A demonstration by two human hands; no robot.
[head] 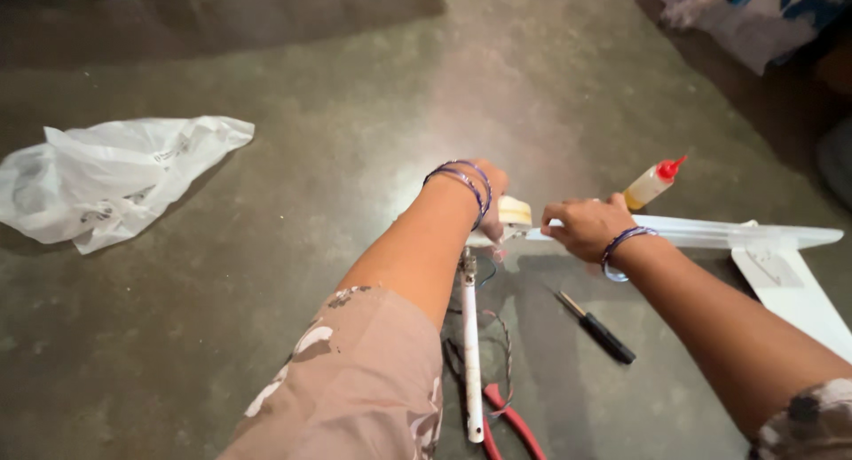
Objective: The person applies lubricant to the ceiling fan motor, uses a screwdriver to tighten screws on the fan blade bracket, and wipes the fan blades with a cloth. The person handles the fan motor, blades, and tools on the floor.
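Observation:
My left hand [493,194] is bent down at the wrist and closed on a roll of pale tape [515,213]. My right hand [587,227] presses on the near end of a long white flat blade-like panel [710,233] that runs off to the right. A white rod [471,345] with a metal fitting at its top lies below my left forearm, pointing toward me. Thin wires [506,336] trail beside it. Both wrists carry purple bangles.
A small bottle with a red nozzle [654,181] lies behind my right hand. A black-handled screwdriver [596,329] and red-handled pliers [510,424] lie on the concrete floor [355,114]. A crumpled white plastic bag [111,178] sits at left. Another white panel [794,296] lies at right.

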